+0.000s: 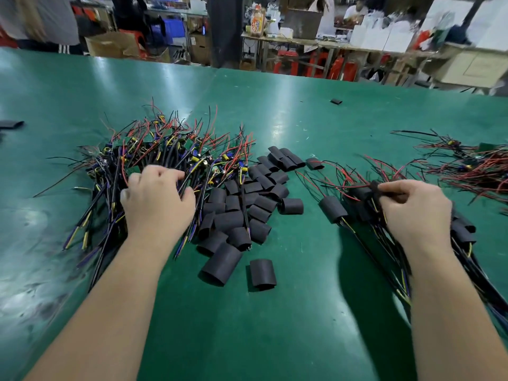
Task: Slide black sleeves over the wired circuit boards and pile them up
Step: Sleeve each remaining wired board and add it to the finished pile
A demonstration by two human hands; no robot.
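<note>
Item one, as I log it from my station: a glossy green worktop [275, 119] that carries everything below. Item two, left of centre: the unsleeved heap [170, 152], small green circuit boards tangled with red, black, yellow and blue wires. My operator's left hand [158, 200] lies on its near side, fingers [154, 173] curled down among the black wires and thumb closing on them. Item three, just right of that heap and touching it: loose black sleeves [242, 213], short matte tubes lying at all angles, with two larger ones nearest the camera. Item four, right of centre: the sleeved pile [360, 211], boards already covered in black with wires trailing out both ends. The right hand [415, 210] is over this pile, finger and thumb pinching a black sleeved board [374, 187] at its top. Item five, far right: a second wire tangle [472, 166], mostly red and black. Item six: one stray black sleeve [336, 101] well apart on the far worktop, and a flat black strip [11, 124] at the left edge. Item seven, background bench: an orange-labelled bottle [257, 23], its print too blurred for me to read.
</note>
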